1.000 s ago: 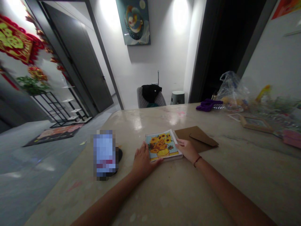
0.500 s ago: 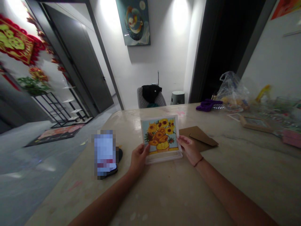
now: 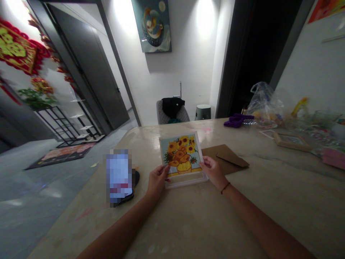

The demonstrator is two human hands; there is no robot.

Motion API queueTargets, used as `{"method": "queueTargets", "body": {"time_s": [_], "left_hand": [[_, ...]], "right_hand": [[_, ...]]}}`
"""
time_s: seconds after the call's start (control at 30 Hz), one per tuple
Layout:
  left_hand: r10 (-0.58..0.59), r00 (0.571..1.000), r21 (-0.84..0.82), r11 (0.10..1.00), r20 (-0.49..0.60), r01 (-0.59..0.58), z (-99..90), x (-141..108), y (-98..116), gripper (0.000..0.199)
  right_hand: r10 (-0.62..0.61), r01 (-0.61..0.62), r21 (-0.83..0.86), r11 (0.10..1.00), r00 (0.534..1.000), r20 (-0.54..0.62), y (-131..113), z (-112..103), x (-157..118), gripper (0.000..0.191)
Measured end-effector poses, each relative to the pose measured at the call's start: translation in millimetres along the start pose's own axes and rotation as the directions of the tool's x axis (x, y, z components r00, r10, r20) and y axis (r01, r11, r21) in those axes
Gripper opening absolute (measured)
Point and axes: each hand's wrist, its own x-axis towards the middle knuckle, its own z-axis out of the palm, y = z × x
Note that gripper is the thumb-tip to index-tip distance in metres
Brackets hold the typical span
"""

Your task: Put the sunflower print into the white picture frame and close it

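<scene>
A sunflower picture [image 3: 182,154] in a pale frame leans back, tilted, over the middle of the table. Beneath its lower edge shows a clear, whitish tray or stand [image 3: 186,181]. My left hand [image 3: 157,181] pinches the picture's lower left edge between thumb and fingers. On the lower right edge, my right hand [image 3: 214,171] has its fingers closed the same way. A brown envelope [image 3: 229,158] lies behind my right hand, partly hidden by the picture and the hand.
A lit phone [image 3: 119,176], blurred out, stands left of my left hand on the marble table [image 3: 183,223]. Toward the right are purple cloth [image 3: 237,120], a plastic bag [image 3: 264,106], a wooden frame [image 3: 292,141] and a pink item [image 3: 334,158]. A chair [image 3: 172,109] stands beyond.
The picture has shifted slightly left and leans back more, with both hands still on it. The whole view has moved a little.
</scene>
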Motion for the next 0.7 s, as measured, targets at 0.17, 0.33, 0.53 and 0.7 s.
{"method": "queueTargets", "body": {"time_s": [0.17,0.33,0.53,0.7], "left_hand": [[0.021,1.000,-0.004,1.000,-0.002,-0.021,-0.4,0.4,-1.3,0.040],[0.041,0.999,0.033,0.999,-0.026,-0.040,-0.1,-1.0,0.3,0.041],[0.040,0.998,0.013,0.999,-0.045,-0.040,1.1,-1.1,1.7,0.040],[0.039,0.999,-0.054,0.998,-0.002,-0.039,1.8,-1.7,0.7,0.038]], "right_hand": [[-0.026,0.027,-0.067,0.997,1.000,0.009,-2.5,0.1,-1.5,0.021],[-0.022,0.022,-0.064,0.998,1.000,0.001,-0.7,-0.2,-0.6,0.024],[-0.013,0.013,-0.055,0.998,1.000,0.004,0.6,-0.4,-0.3,0.024],[-0.021,0.021,-0.002,1.000,0.998,-0.061,-3.6,-5.8,3.5,0.033]]}}
